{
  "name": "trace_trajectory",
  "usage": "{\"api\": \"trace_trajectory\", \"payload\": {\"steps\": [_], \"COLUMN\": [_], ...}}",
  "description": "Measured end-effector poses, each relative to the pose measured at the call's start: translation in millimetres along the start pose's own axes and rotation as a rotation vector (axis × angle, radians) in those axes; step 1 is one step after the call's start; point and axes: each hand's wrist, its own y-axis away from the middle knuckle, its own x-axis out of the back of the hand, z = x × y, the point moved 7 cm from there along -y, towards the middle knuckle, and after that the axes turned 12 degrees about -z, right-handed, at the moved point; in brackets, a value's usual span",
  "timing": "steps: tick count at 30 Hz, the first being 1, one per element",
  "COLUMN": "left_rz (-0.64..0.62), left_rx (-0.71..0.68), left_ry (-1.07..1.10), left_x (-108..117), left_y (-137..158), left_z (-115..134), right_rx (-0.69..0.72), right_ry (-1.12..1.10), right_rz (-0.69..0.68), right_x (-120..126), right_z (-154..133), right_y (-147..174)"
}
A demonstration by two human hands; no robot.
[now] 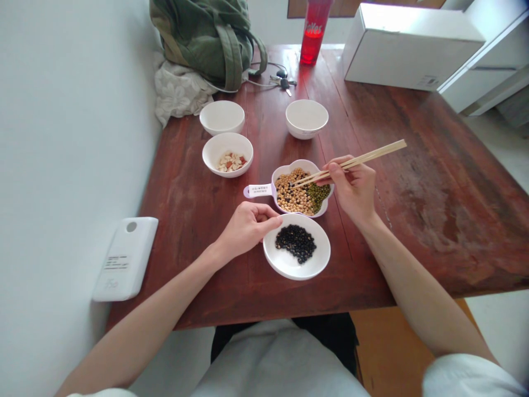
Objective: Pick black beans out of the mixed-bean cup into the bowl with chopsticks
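My right hand is closed around a pair of wooden chopsticks. Their tips reach into a flower-shaped dish with a labelled purple handle, beside a black bean. Soybeans fill much of that dish, with a few dark beans among them and green mung beans on its right side. My left hand grips the left rim of a white bowl between thumb and fingers. A heap of black beans lies inside this bowl, which stands just in front of the dish.
Behind the dish are a bowl of nuts and two more white bowls, one left and one right. A green bag, keys, a red bottle and a white box stand farther back. A power bank lies by the wall.
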Motion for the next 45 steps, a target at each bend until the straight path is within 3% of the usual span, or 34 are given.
{"api": "trace_trajectory", "payload": {"steps": [15,30,45], "left_rz": [-0.007,0.020,0.026], "left_rx": [0.008,-0.004,-0.020], "left_ry": [0.016,-0.017,-0.034], "left_x": [0,0,1], "left_y": [-1,-1,-1], "left_z": [-1,2,2], "right_rx": [-0.030,0.039,-0.052], "right_ry": [0.044,0.309,0.003], "right_rz": [-0.059,-0.122,-0.053], "right_x": [0,-6,-4], "right_z": [-5,-25,-2], "right_y": [-1,4,0]}}
